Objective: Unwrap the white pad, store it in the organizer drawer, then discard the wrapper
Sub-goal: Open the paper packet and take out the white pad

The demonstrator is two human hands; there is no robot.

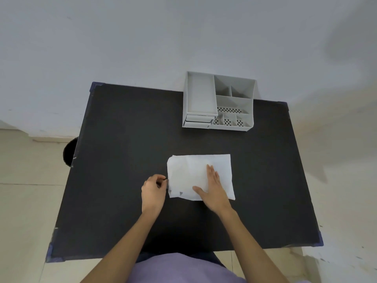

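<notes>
A white wrapped pad (189,172) lies flat in the middle of the black table (122,139). My right hand (214,188) rests flat on its right half, fingers spread, pressing it down. My left hand (154,188) sits at the pad's left edge with fingers curled, pinching the edge of the wrapper between thumb and fingertips. The grey organizer (219,101) stands at the table's far edge, with two shut drawers (199,121) at its front left under an open tray.
A dark round bin (70,152) stands on the floor by the table's left side, partly hidden by the table edge. A pale wall rises behind the table. The floor is light tile.
</notes>
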